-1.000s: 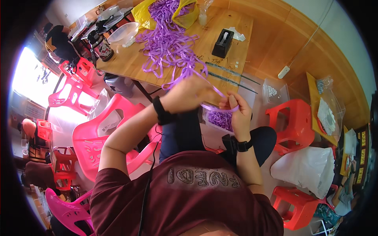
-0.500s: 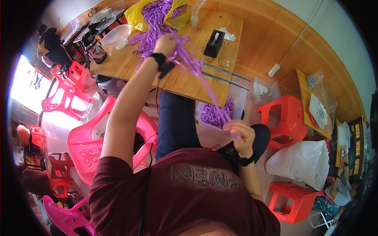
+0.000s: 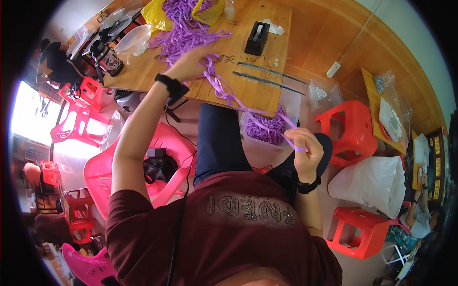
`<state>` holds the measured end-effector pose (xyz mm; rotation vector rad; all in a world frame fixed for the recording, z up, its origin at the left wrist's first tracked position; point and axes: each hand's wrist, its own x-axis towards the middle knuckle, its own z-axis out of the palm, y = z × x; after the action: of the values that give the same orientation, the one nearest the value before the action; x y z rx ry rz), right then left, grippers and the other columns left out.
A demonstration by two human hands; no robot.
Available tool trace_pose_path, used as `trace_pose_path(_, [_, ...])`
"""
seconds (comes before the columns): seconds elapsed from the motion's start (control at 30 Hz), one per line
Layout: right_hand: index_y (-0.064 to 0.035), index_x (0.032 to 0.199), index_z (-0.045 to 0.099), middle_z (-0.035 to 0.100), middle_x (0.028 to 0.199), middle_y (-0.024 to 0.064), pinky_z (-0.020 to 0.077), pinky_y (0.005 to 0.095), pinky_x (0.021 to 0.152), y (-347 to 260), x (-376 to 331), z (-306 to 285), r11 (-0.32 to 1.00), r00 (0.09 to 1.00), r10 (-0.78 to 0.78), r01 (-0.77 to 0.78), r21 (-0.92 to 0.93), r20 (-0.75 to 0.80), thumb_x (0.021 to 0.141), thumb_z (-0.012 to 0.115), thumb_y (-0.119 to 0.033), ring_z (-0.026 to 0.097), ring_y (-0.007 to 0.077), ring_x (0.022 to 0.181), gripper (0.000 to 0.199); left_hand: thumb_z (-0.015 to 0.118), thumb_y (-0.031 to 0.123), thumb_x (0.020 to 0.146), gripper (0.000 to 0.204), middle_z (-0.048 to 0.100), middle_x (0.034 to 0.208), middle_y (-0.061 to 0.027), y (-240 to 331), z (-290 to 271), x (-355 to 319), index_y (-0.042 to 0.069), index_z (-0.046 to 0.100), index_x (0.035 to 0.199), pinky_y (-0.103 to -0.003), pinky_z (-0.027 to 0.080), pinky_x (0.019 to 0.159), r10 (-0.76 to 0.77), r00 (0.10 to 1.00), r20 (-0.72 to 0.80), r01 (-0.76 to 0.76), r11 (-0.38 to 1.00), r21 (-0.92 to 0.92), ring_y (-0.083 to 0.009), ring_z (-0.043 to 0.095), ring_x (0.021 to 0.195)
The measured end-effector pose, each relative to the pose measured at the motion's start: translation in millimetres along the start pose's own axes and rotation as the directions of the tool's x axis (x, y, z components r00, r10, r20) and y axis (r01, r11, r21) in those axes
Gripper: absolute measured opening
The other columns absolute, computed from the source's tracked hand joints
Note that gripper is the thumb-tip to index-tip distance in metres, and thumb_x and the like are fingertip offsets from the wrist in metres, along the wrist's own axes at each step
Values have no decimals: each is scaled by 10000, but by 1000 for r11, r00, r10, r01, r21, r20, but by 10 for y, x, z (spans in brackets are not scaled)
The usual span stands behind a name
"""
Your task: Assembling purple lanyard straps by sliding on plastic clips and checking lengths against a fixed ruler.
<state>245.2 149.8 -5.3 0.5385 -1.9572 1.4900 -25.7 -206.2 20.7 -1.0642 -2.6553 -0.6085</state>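
My right hand [image 3: 307,148] is closed in a pinch on a purple ribbon [image 3: 249,111], in front of the table edge. The ribbon runs slack from there up onto the wooden table. My left hand [image 3: 192,65], smeared by motion, is over the table beside the ribbon's looser strands; its grip cannot be made out. Behind it spreads a tangled heap of purple ribbon [image 3: 186,35], spilling from a yellow plastic bag [image 3: 155,16]. Below the table edge, a clear plastic bin [image 3: 292,102] holds more crumpled purple ribbon [image 3: 265,129].
On the table [image 3: 248,97] are a black tape dispenser [image 3: 256,39], two dark thin strips [image 3: 262,81] and a clear tub [image 3: 133,40]. A dark flask [image 3: 109,61] stands at its left. Red stools [image 3: 350,131], a white sack [image 3: 369,183] and a pink chair [image 3: 100,174] surround me.
My left hand has come down and slightly left, nearer the table's front. The ribbon between my hands has gone from taut to slack. My right hand has shifted slightly up and right.
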Motion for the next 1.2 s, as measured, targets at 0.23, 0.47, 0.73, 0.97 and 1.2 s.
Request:
trace_pose_path(0.23, [54,914,702,704,914,94,493,259,722,43,28,62,939,934,332,-315,136,-133,978,629,-136,643,143,818,213,651,149,901,187,695,934,-80,609,88,-183,33,711,1035,-358,517,806,-138,979,147,187,895,-404,-207,658,887])
trace_pose_path(0.47, [53,893,710,704,821,78,478,252,731,174,112,116,850,845,524,-512,124,-105,1016,587,-237,646,129,788,339,656,187,923,267,677,927,-104,-92,-347,51,10,665,1124,-321,504,852,-367,841,-397,121,844,-523,-192,648,875])
trace_pose_path(0.73, [39,875,719,697,793,70,486,249,721,234,714,354,860,846,508,-488,148,-163,988,635,-291,640,122,761,359,756,268,846,369,683,973,-152,2021,89,-358,21,660,1104,-374,536,820,5,1000,-12,-11,832,-555,-293,671,856])
trace_pose_path(0.97, [34,886,727,710,802,57,496,247,667,231,1114,459,922,884,388,-366,127,-262,959,678,-271,649,102,721,317,782,373,853,525,688,886,-127,2548,875,-453,-33,595,1128,-323,537,716,-4,934,358,312,501,-807,-185,681,822])
trace_pose_path(1.2, [2,787,692,682,772,125,488,367,607,484,1159,394,823,970,-232,154,-546,-76,913,718,-212,638,297,698,250,709,249,937,367,709,883,-98,2533,1015,-368,-58,587,1097,-282,567,713,-78,906,416,424,165,-891,-140,691,786])
